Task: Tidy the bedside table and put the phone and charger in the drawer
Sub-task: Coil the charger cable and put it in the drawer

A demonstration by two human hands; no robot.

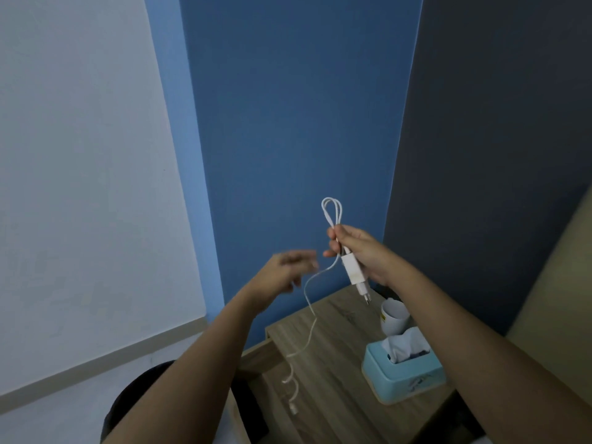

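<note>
My right hand (pixel 358 251) is raised above the wooden bedside table (pixel 323 347) and grips the white charger (pixel 352 272), plug pins pointing down, with a loop of its white cable (pixel 309 302) sticking up above the fingers. The rest of the cable hangs down in a curve to the table's left edge, its connector dangling near the open drawer (pixel 256 357). My left hand (pixel 285 270) is blurred, just left of the cable, fingers loosely curled near it; whether it pinches the cable I cannot tell. No phone is visible.
On the table stand a white cup (pixel 394 318) and a light blue tissue box (pixel 400 373) with tissue sticking out. Blue wall behind, a dark panel to the right, white wall and floor to the left. A dark shape lies by the drawer at bottom left.
</note>
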